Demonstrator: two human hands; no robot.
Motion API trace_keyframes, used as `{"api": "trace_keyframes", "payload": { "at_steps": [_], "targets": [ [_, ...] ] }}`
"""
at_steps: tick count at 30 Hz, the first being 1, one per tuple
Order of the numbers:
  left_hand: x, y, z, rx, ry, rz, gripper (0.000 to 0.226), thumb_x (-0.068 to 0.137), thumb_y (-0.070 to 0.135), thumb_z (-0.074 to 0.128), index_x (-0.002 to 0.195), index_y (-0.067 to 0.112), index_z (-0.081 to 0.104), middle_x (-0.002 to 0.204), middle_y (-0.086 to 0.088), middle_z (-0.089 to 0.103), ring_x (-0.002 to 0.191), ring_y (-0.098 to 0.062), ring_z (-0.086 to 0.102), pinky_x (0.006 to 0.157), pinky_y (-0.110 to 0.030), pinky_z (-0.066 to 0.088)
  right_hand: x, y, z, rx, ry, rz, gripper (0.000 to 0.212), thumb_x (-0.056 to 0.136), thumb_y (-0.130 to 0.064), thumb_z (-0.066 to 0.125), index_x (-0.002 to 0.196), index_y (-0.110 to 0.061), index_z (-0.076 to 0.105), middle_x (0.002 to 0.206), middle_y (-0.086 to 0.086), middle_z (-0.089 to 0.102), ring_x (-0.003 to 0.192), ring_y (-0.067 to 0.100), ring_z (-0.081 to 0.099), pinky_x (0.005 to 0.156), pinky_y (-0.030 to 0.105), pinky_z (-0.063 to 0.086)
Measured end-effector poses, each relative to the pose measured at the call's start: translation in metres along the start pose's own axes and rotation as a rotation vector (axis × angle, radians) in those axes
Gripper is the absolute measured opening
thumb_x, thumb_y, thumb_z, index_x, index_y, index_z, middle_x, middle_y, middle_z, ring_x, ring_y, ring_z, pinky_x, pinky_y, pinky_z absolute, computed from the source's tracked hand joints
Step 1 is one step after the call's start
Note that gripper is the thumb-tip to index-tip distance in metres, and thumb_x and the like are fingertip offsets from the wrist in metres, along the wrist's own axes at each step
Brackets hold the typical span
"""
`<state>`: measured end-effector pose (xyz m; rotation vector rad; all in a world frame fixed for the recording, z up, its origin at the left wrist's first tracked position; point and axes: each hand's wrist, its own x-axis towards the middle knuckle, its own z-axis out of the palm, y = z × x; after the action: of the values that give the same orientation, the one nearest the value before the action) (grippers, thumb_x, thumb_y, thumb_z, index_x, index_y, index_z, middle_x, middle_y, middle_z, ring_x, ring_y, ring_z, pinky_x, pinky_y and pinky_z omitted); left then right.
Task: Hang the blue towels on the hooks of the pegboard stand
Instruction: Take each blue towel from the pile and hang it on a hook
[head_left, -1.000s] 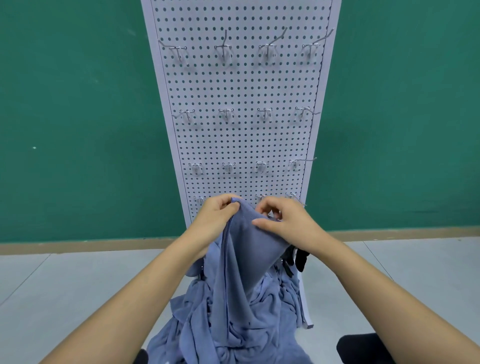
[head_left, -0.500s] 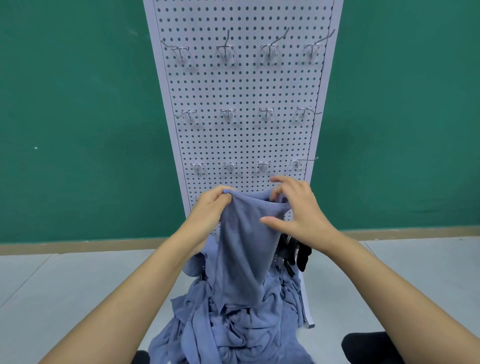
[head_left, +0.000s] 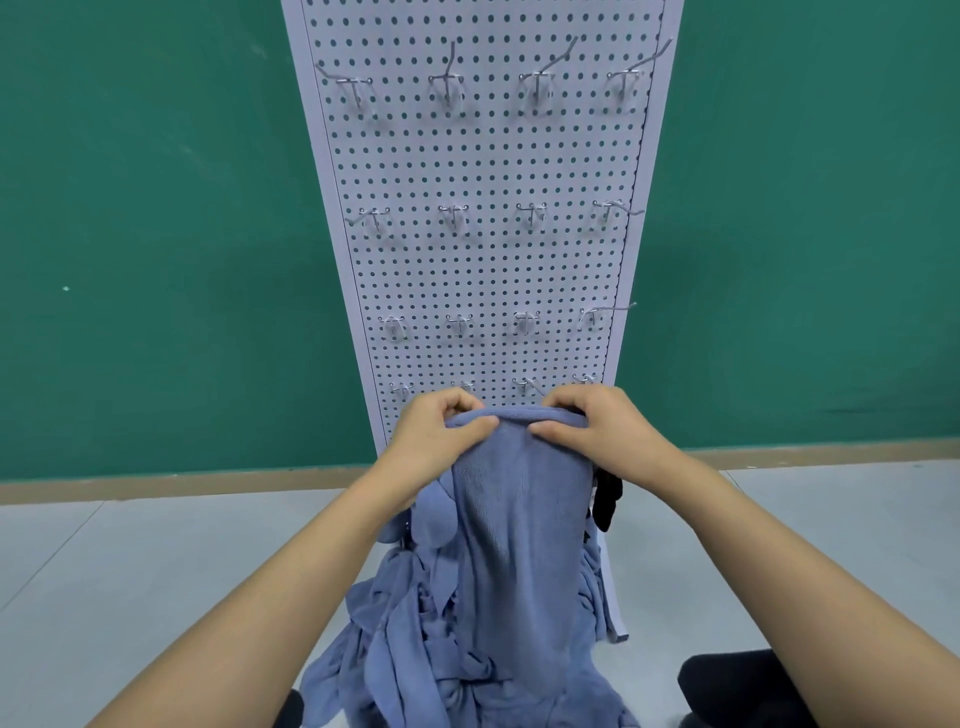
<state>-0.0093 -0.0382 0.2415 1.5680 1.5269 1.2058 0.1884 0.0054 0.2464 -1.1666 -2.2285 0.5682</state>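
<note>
Both hands, left hand (head_left: 441, 436) and right hand (head_left: 597, 431), pinch the top edge of one blue towel (head_left: 519, 519) before the bottom hook row of the pegboard stand (head_left: 483, 270).
Fingers and thumbs curl over the bunched hem; the towel hangs down onto a heap of blue towels (head_left: 410, 649) at the stand's foot, too tangled to count; whether a bin holds the heap cannot be told; sixteen hooks (head_left: 453, 215) on the stand, four rows of four, all bare.

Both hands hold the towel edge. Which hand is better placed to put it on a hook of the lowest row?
Probably the right hand. It pinches the towel edge just beside the protruding hook; the left hand sits a little farther from it and can steady the cloth.
</note>
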Motion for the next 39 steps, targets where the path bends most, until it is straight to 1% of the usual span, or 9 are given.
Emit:
{"api": "trace_keyframes", "payload": {
  "at_steps": [5,7,10,14,18,24,28,34,39],
  "targets": [
    [0.003,-0.008,0.008,0.203,0.144,-0.010,0.017,0.086,0.021,0.068,0.072,0.015,0.059,0.067,0.004,0.059,0.061,-0.008,0.050,0.053,-0.010,0.036,-0.002,-0.002,0.003,-0.022,0.057,0.128,0.019,0.083,-0.028,0.071,0.073,-0.016,0.060,0.067,-0.004,0.056,0.064,0.011,0.049,0.058,0.019,0.038],
    [0.003,-0.009,0.013,0.236,0.169,0.000,0.019,0.087,0.022,0.065,0.074,0.013,0.056,0.062,0.005,0.054,0.055,-0.007,0.046,0.048,-0.010,0.036,-0.004,-0.009,0.015,0.204,0.031,0.241,0.018,0.084,-0.025,0.071,0.079,-0.013,0.059,0.062,-0.004,0.053,0.058,0.008,0.048,0.052,0.012,0.038],
    [0.005,-0.007,0.020,0.139,0.174,-0.017,0.019,0.089,0.025,0.065,0.082,0.008,0.060,0.069,-0.001,0.060,0.060,-0.009,0.049,0.055,-0.012,0.038,-0.006,-0.020,0.028,0.629,-0.006,0.382,0.020,0.087,-0.020,0.069,0.085,-0.010,0.052,0.066,0.004,0.051,0.060,0.012,0.052,0.053,0.020,0.050],
    [0.002,-0.002,0.021,-0.090,0.060,-0.046,0.030,0.088,0.039,0.063,0.093,0.010,0.067,0.094,-0.017,0.069,0.078,-0.016,0.059,0.077,-0.036,0.053,-0.007,-0.028,0.024,0.907,0.003,0.440,0.016,0.092,-0.017,0.062,0.088,-0.009,0.049,0.062,0.002,0.052,0.054,0.010,0.052,0.077,0.034,0.057],
    [-0.002,0.004,0.014,-0.051,-0.132,0.023,0.037,0.076,0.034,0.079,0.109,0.025,0.064,0.098,-0.001,0.071,0.088,-0.009,0.064,0.084,-0.027,0.052,-0.009,-0.029,0.009,1.078,-0.033,0.378,0.020,0.100,-0.014,0.047,0.088,-0.007,0.062,0.069,0.003,0.069,0.062,0.012,0.064,0.077,0.030,0.054],
    [0.000,0.009,0.001,-0.209,-0.099,0.033,0.032,0.084,0.001,0.068,0.112,0.017,0.061,0.106,-0.003,0.071,0.098,-0.016,0.067,0.082,-0.017,0.053,-0.007,-0.014,-0.005,0.761,0.126,0.237,0.012,0.092,-0.012,0.062,0.103,-0.011,0.066,0.094,-0.002,0.068,0.084,0.005,0.061,0.075,0.017,0.049],
    [0.000,0.017,-0.002,-0.337,-0.162,0.029,0.033,0.087,0.001,0.064,0.117,0.011,0.056,0.107,-0.006,0.072,0.093,-0.011,0.067,0.078,-0.018,0.053,-0.009,-0.009,-0.009,0.561,-0.057,0.113,0.035,0.084,-0.019,0.072,0.118,-0.023,0.061,0.112,-0.010,0.069,0.103,0.003,0.064,0.087,0.018,0.052],
    [0.004,0.010,-0.006,-0.199,-0.035,-0.003,0.034,0.087,0.011,0.068,0.118,0.018,0.056,0.113,-0.002,0.065,0.104,-0.016,0.063,0.094,-0.029,0.051,-0.002,0.002,0.001,0.471,0.113,0.196,0.023,0.083,-0.014,0.072,0.105,-0.018,0.068,0.098,-0.001,0.073,0.089,0.017,0.068,0.077,0.030,0.057],
    [-0.002,0.006,0.000,-0.059,-0.041,-0.065,0.019,0.088,0.012,0.066,0.107,0.015,0.063,0.098,-0.002,0.064,0.085,-0.019,0.061,0.084,-0.036,0.054,0.005,0.013,-0.002,0.482,0.289,0.318,0.019,0.081,-0.018,0.073,0.098,-0.015,0.066,0.091,0.002,0.070,0.080,0.017,0.064,0.065,0.032,0.054]
  ]
}}
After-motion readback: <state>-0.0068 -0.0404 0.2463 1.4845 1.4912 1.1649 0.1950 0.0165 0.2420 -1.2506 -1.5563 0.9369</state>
